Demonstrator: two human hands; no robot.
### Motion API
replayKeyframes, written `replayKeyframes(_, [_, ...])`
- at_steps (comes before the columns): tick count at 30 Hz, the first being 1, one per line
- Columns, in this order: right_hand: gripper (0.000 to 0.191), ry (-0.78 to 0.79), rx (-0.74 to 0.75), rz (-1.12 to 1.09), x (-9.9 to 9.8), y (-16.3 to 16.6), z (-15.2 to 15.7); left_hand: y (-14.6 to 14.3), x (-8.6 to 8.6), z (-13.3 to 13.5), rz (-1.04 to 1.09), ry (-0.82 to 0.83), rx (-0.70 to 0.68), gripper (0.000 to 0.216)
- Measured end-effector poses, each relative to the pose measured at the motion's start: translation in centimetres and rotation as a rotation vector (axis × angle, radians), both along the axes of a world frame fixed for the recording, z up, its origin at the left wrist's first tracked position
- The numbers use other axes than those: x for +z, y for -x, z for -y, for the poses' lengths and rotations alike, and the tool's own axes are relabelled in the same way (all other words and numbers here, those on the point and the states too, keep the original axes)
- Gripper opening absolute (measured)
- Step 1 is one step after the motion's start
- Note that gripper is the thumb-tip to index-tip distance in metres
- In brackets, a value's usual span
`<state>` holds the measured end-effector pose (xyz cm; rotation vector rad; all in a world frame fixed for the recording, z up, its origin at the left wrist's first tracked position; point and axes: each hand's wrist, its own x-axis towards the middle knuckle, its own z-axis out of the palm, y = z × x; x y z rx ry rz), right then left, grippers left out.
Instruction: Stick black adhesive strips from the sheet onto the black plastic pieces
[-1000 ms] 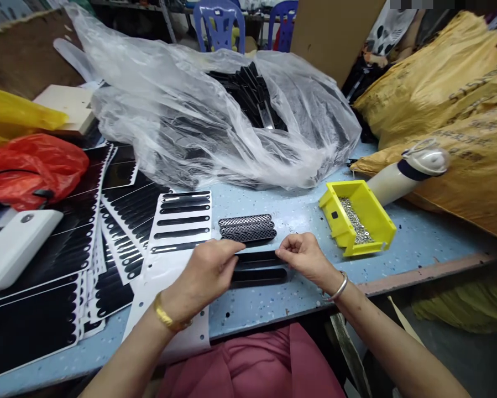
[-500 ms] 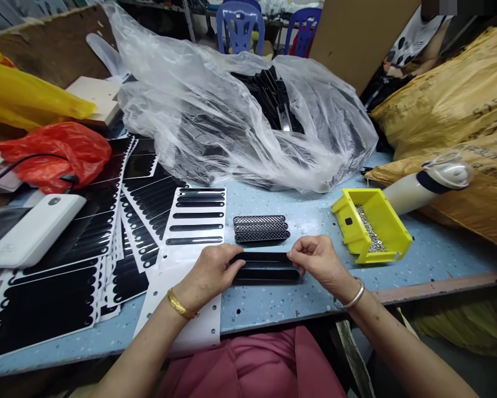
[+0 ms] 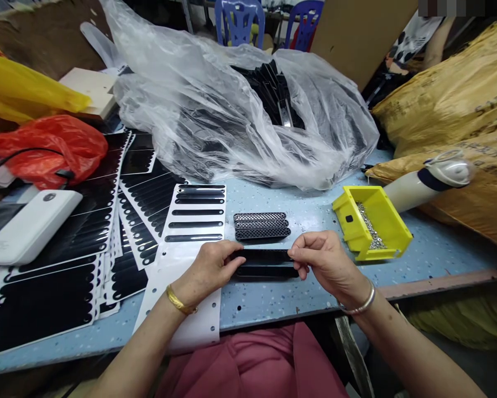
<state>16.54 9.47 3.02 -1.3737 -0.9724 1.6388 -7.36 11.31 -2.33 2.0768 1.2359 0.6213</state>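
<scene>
Between my two hands a thin black strip (image 3: 267,255) is stretched level, just above the blue tabletop. My left hand (image 3: 217,265) pinches its left end between thumb and fingers. At the other end, my right hand (image 3: 317,255) pinches the strip the same way. Close under it lies a black bar (image 3: 267,272) on the table. Behind them sits a group of black lattice-patterned bars (image 3: 261,226), side by side. To the left, a white backing sheet (image 3: 182,271) carries several black rounded strips (image 3: 195,224), with its lower part bare and partly under my left arm.
A yellow bin (image 3: 370,224) of small metal pieces stands at right, beside a white bottle (image 3: 428,179). Stacked black sticker sheets (image 3: 45,309) and a white power bank (image 3: 32,226) lie left. A large clear plastic bag (image 3: 215,121) of black parts fills the back.
My right hand has shifted very slightly, its fingers still on the strip's end. My left hand keeps its pinch. The whole view has moved a little.
</scene>
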Motion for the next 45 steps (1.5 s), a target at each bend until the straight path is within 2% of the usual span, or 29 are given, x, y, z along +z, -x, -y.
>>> replayKeyframes(4, [0.023, 0.013, -0.031, 0.011, -0.4, 0.0, 0.0, 0.1, 0.3, -0.3, 0.033, 0.136, 0.013, 0.022])
replayKeyframes(11, [0.024, 0.011, -0.058, 0.064, -1.6, -0.7, 0.1, 0.4, 0.1, -0.4, 0.106, 0.254, 0.035, 0.025])
replayKeyframes(15, [0.025, 0.013, -0.061, 0.078, -1.6, -0.9, 0.2, 0.5, -0.1, -0.4, 0.142, 0.317, 0.040, 0.025])
replayKeyframes(21, [0.023, 0.025, -0.058, 0.060, -1.0, -0.6, 0.4, -0.2, -0.6, -0.4, 0.311, 0.489, 0.174, 0.021])
replayKeyframes(25, [0.024, 0.019, -0.067, 0.131, -1.9, -0.8, 0.5, -0.5, -0.3, -0.4, 0.364, 0.549, 0.230, 0.021])
replayKeyframes(31, [0.022, -0.042, -0.059, 0.326, -3.7, -1.3, 0.6, -0.5, 0.1, -0.6, 0.404, 0.587, 0.240, 0.022])
replayKeyframes(45, [0.021, -0.149, -0.014, 0.514, -4.2, -1.2, -0.1, -0.5, 0.1, -0.6, 0.400, 0.543, 0.229, 0.023])
